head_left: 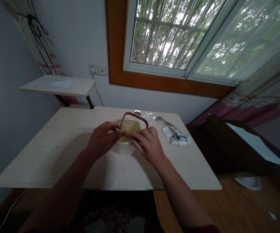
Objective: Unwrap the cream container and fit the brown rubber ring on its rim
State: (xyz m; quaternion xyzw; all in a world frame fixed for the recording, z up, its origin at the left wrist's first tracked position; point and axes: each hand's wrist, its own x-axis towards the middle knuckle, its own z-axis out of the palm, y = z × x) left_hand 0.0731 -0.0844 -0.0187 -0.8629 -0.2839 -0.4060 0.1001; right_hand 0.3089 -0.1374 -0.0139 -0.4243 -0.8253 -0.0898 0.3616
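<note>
A clear plastic food container [126, 129] with yellowish contents sits near the middle of a light wooden table [57, 155]. A brown rubber sealing ring [135, 116] stands partly lifted off its rim. My left hand [102, 139] rests on the container's left side, its fingers pinching the ring's near edge. My right hand [148, 144] lies on the right side, fingers curled against the ring and rim. Both hands nearly touch over the container's front.
A metal fork [164, 122] lies beside a crumpled plastic wrapper [180, 139] and a small white packet [167, 131] at the right. A raised shelf [57, 85] stands at the table's back left. A dark chair [229, 145] is at the right.
</note>
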